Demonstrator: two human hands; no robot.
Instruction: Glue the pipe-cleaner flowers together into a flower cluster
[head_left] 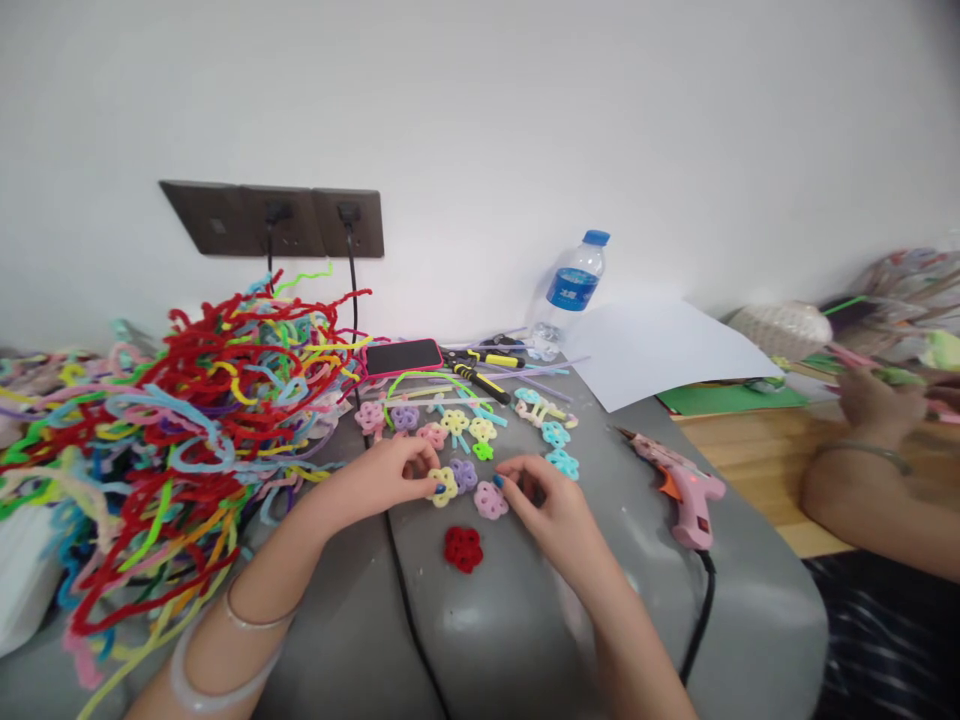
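My left hand (390, 473) has thumb and fingers closed on the edge of a pale yellow pipe-cleaner flower (443, 487). Beside that flower lies a purple pipe-cleaner flower (463, 475). Opposite, my right hand (546, 503) pinches the rim of a light pink pipe-cleaner flower (491, 501), which rests on or just over the grey table (517, 620). Nearer to me sits a dark red flower (463, 549). Beyond my hands are more flowers, among them a small green one (483, 451) and a light blue one (562, 463).
A tangled heap of pipe cleaners (202, 400) covers the left side. Pliers (480, 381), a phone (403, 356) and a water bottle (574, 285) stand or lie at the back. To the right are a pink glue gun (679, 485), white paper (667, 345) and another person's hand (874, 405).
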